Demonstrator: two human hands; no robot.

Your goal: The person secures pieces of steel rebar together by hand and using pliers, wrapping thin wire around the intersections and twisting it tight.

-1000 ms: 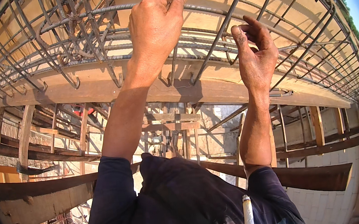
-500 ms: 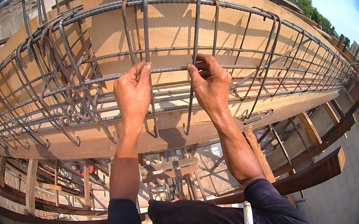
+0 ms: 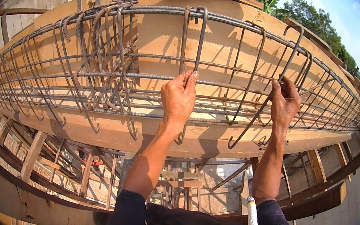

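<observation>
A long rebar cage [image 3: 157, 10] of ribbed bars and bent stirrups runs across the view in front of plywood boards. My left hand [image 3: 179, 99] pinches a steel stirrup [image 3: 200, 39] where it crosses the cage's middle bar. Farther right, my right hand [image 3: 285, 101] has its fingers closed around another stirrup [image 3: 254, 121]. That stirrup slants, its upper bend over the top bars and its hooked lower end swung out to the left, over the timber ledge. Part of each grip is hidden behind the fingers.
Plywood formwork [image 3: 156, 38] stands behind the cage, with a timber ledge [image 3: 155, 131] along its near bottom edge. Below are wooden props [image 3: 34, 154] and a curved-looking plank [image 3: 43, 217]. More stirrups [image 3: 126, 74] cluster at left. A white cigarette [image 3: 252, 217] juts in at the lower edge.
The view has turned, tilting the cage down to the right. My right hand has moved rightward with its stirrup, now more slanted, and the gap between my hands has widened. My left hand still holds its stirrup.
</observation>
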